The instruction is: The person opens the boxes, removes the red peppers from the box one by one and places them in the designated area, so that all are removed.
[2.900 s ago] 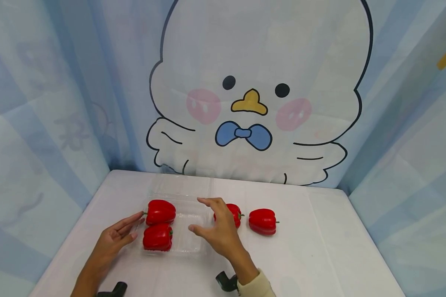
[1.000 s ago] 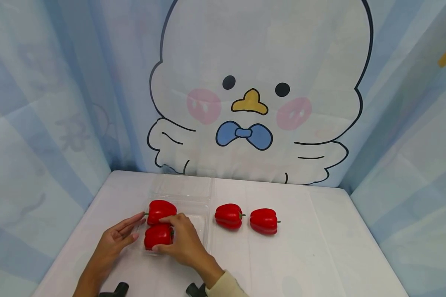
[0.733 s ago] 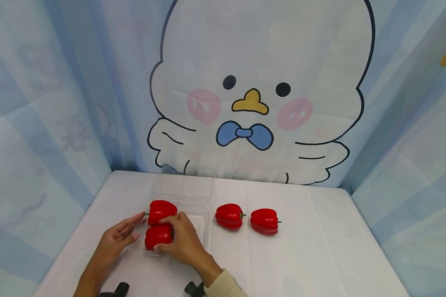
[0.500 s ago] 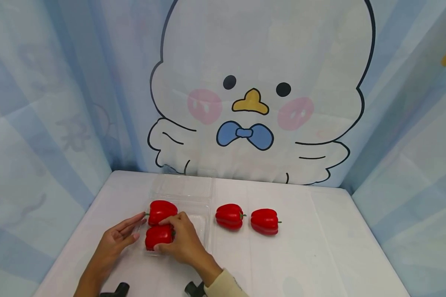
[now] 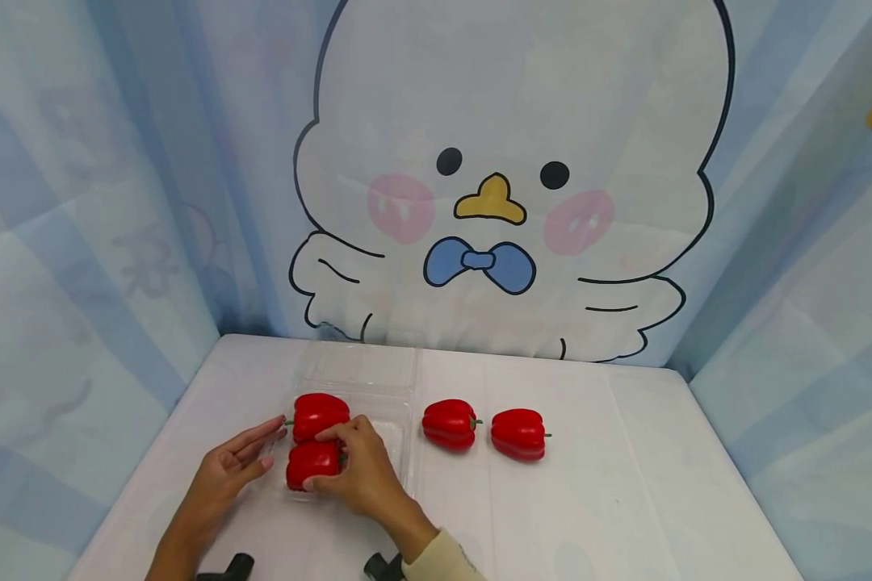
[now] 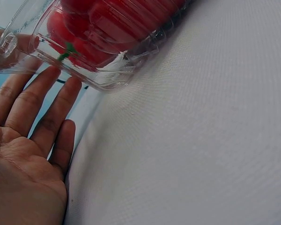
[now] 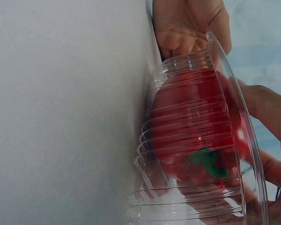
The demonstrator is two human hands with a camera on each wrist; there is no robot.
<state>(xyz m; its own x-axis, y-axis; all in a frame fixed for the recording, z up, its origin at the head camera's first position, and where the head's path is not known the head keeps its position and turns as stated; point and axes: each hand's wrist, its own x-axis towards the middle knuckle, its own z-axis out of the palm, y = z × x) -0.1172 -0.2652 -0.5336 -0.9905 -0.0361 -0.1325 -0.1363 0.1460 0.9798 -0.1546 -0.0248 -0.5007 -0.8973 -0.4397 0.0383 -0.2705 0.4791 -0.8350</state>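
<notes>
A clear plastic clamshell container [image 5: 391,440] lies with its lid folded back on the white table. In its left half are two red bell peppers, the far pepper [image 5: 320,417] and the near pepper [image 5: 311,466], side by side. My right hand [image 5: 363,476] reaches in and grips the near pepper between thumb and fingers; the right wrist view shows that pepper's green stem [image 7: 210,161] through the ribbed wall. At the container's left side is my left hand [image 5: 225,466]. Its extended fingers [image 6: 47,112] touch the container's edge in the left wrist view.
Two more red bell peppers lie on the table right of the container, one close by [image 5: 449,425] and one farther right [image 5: 518,434]. A curtain [image 5: 480,323] with a cartoon bird hangs behind the table. Black wrist mounts show at the bottom.
From over the container's right part, my right hand has come left and down onto the near pepper and stayed there. The left hand has barely moved.
</notes>
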